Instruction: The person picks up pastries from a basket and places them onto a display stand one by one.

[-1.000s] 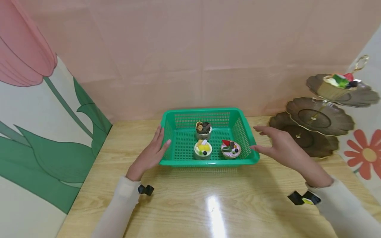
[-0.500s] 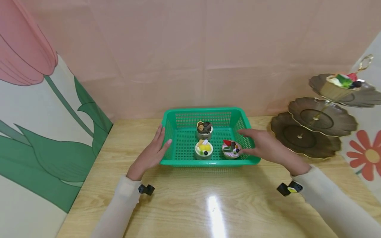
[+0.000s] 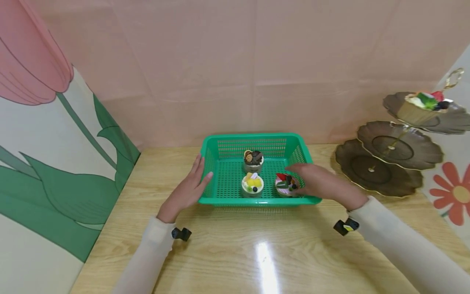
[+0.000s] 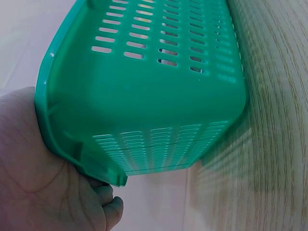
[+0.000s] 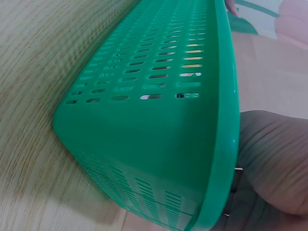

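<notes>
A green plastic basket [image 3: 257,201] holds three toy cupcakes. At the back is a chocolate-topped cupcake [image 3: 253,161]; in front of it sits a yellow-fruit cupcake [image 3: 252,185]. The pink cupcake [image 3: 284,184] with a red strawberry piece is at the front right. My left hand [image 3: 185,190] rests against the basket's left rim, fingers straight. Reaching over the right rim, my right hand [image 3: 323,182] has its thumb and index finger apart beside the pink cupcake, the thumb overlapping its right side. In the right wrist view the rim hides my right fingertips [image 5: 274,163].
A three-tier brown stand [image 3: 400,143] with scalloped plates is at the right. Its top plate bears a fruit-topped cupcake [image 3: 422,108]. The wooden table [image 3: 220,249] reaches back to a pink cloth backdrop [image 3: 191,81], with flower-printed panels on both sides.
My right hand has moved left from outside the basket, over its right rim, to the pink cupcake. The left hand stays at the left rim. The cupcakes keep their places.
</notes>
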The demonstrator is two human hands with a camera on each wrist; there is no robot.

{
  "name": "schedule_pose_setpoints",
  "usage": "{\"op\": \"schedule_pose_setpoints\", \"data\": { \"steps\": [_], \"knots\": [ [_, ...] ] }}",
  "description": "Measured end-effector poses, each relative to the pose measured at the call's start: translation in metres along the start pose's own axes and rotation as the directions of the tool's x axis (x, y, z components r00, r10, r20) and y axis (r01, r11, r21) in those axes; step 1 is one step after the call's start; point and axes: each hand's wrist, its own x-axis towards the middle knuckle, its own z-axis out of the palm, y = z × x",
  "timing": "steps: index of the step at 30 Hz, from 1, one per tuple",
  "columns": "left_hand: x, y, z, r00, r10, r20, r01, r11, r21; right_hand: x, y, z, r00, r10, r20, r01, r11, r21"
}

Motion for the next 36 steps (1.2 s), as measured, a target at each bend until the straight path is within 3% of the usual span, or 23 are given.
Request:
{"op": "schedule_pose_setpoints", "data": {
  "steps": [16,36],
  "knots": [
    [0.000,-0.002,0.001,1.000,0.012,-0.009,-0.012,1.000,0.015,0.013,0.008,0.010,0.996,-0.080,0.040,0.083,0.992,-0.096],
    [0.001,-0.003,0.002,1.000,0.018,-0.015,-0.018,1.000,0.009,0.018,0.008,0.021,0.998,-0.069,0.008,0.070,0.987,-0.143]
  ]
}}
